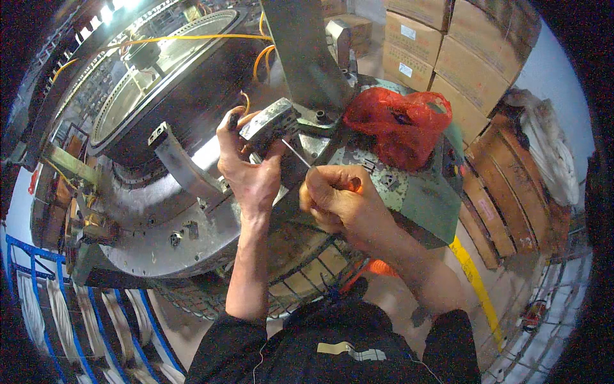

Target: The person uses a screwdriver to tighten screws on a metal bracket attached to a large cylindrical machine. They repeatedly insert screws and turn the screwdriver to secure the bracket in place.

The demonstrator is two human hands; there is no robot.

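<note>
**A:** Looking down from the head camera, what do the hands hold?

**B:** The left hand (251,168) has its fingers wrapped around a small grey metal block (270,123), held against the edge of a big round machine (160,211). The right hand (338,200) pinches a thin screwdriver (295,153), tip at the block.

**A:** What might go wrong?

**B:** I'd judge the tip could slip off and jab the left thumb, or the block could drop if that grip loosens. A red plastic bag (400,121) lies just beyond.
</note>
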